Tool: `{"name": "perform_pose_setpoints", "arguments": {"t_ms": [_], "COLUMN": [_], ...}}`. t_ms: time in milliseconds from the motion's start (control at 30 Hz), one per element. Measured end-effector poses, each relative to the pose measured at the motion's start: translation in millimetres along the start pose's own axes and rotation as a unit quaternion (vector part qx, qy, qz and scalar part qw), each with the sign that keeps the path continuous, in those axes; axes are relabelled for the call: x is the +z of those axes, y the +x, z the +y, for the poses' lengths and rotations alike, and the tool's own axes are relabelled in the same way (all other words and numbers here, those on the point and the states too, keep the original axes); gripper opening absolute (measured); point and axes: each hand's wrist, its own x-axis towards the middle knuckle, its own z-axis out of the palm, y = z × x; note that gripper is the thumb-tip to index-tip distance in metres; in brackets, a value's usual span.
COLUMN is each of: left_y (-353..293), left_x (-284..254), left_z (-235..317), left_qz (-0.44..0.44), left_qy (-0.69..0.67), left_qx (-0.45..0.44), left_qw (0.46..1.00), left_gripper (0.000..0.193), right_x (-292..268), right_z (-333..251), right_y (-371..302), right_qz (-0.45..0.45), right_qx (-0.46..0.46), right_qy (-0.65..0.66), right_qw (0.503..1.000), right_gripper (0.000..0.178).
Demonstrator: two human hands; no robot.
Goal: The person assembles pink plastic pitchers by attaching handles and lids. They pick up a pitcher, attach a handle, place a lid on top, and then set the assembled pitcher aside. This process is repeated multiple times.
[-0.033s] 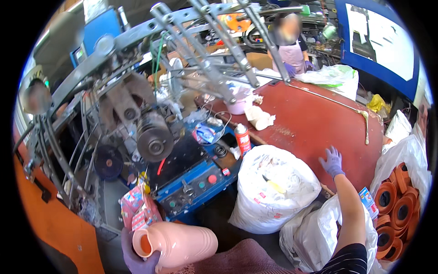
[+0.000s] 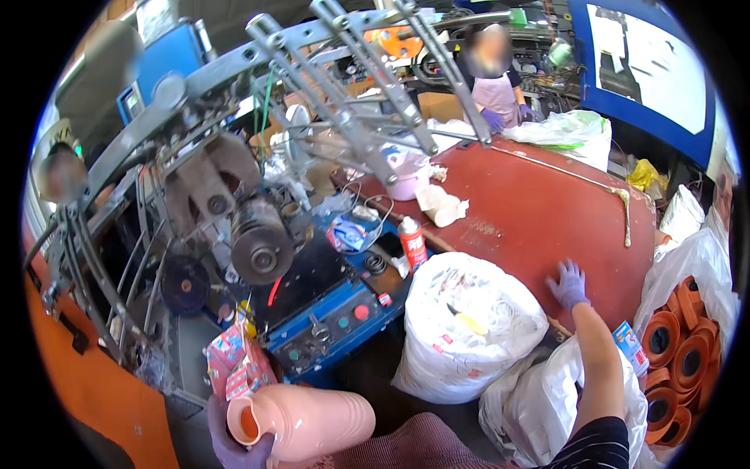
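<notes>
My left hand (image 2: pixel 238 442), in a purple glove, is wrapped round the mouth end of a pink plastic flask body (image 2: pixel 324 422). The flask body lies on its side across my lap, its mouth toward the left and orange showing inside. My right hand (image 2: pixel 569 284), also gloved in purple, is stretched out over the red tabletop (image 2: pixel 531 211) with its fingers spread and nothing in them. Whether its palm presses on the surface I cannot tell. A white sack (image 2: pixel 469 336) of pale loose pieces stands left of my right forearm.
A machine with metal arms (image 2: pixel 336 102) and a blue control panel (image 2: pixel 336 328) fills the left. A red spray can (image 2: pixel 412 242) stands by the sack. Orange ring-shaped parts (image 2: pixel 680 359) fill a clear bag at right. A person in a pink apron (image 2: pixel 496 98) stands beyond the table.
The view has shifted very slightly. Both hands and the pink flask body keep nearly the same places; the far person's head has tilted a little.
</notes>
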Motion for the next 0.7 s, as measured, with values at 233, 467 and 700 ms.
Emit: {"name": "perform_pose_setpoints", "arguments": {"t_ms": [233, 467, 700], "left_y": [-2, -1, 2], "left_x": [34, 49, 32], "left_z": [9, 18, 40], "left_qz": [0.015, 0.022, 0.234], "left_qy": [0.018, 0.002, -0.048], "left_qx": [0.042, 0.075, 0.133], "left_qw": [0.999, 0.997, 0.962], "left_gripper": [0.094, 0.092, 0.104], "right_x": [39, 30, 28], "right_z": [29, 32, 18], "right_y": [-17, -16, -21], "right_qz": [0.037, 0.074, 0.053], "right_qx": [-0.028, -0.031, -0.044], "right_qy": [0.037, 0.077, 0.06], "right_qw": [0.998, 0.994, 0.996], "right_gripper": [0.062, 0.057, 0.049]}}
